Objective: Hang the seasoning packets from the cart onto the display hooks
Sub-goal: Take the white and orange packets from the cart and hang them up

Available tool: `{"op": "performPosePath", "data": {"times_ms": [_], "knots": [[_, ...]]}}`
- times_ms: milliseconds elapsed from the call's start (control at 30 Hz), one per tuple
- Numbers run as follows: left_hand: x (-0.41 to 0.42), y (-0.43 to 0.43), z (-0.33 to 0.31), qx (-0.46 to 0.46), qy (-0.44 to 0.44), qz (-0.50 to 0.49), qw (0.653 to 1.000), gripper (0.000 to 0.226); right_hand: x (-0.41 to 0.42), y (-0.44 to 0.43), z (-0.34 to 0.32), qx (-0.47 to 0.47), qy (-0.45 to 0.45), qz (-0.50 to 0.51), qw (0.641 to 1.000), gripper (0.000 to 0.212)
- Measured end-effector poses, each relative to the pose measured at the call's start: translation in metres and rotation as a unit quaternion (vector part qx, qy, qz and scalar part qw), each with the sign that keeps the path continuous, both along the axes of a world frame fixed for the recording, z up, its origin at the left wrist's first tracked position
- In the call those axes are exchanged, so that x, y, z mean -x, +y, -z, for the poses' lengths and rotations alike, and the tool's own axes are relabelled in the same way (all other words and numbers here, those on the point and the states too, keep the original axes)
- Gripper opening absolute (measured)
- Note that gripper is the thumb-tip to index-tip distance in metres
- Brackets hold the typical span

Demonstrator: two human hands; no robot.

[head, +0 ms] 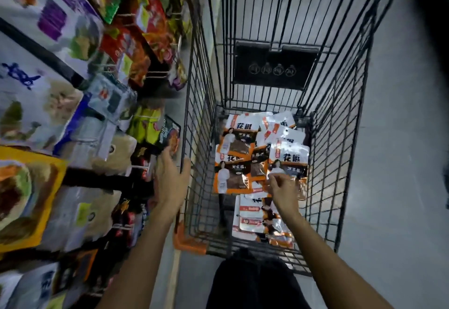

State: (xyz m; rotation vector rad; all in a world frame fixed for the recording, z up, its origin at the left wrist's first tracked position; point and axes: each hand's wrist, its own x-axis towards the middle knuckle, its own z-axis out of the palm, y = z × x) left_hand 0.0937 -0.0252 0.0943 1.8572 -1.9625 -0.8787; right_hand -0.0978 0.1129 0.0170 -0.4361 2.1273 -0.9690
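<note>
Several orange, white and brown seasoning packets (239,153) lie piled on the floor of a black wire cart (201,124). Inside the cart, my right hand (283,190) pinches the lower edge of one packet (290,160) at the right of the pile. My left hand (171,177) rests on the cart's left rim with its thumb hooked over the wire and the fingers stretched toward a dark hanging packet (170,136) on the display. The display hooks (139,166) stick out from the shelving on the left, mostly hidden by goods.
Shelving with many hanging bags and packets (73,114) fills the left side, close against the cart. A black folded flap (274,65) hangs at the cart's far end. An orange corner bumper (188,242) marks the cart's near left corner. Grey floor (398,138) lies to the right.
</note>
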Motion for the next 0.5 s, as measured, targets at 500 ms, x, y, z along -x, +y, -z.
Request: {"op": "performPosePath", "data": {"times_ms": [500], "knots": [[-0.001, -0.022, 0.069, 0.064, 0.057, 0.059, 0.995, 0.031, -0.038, -0.092, 0.162, -0.159, -0.065, 0.027, 0.985, 0.075]]}}
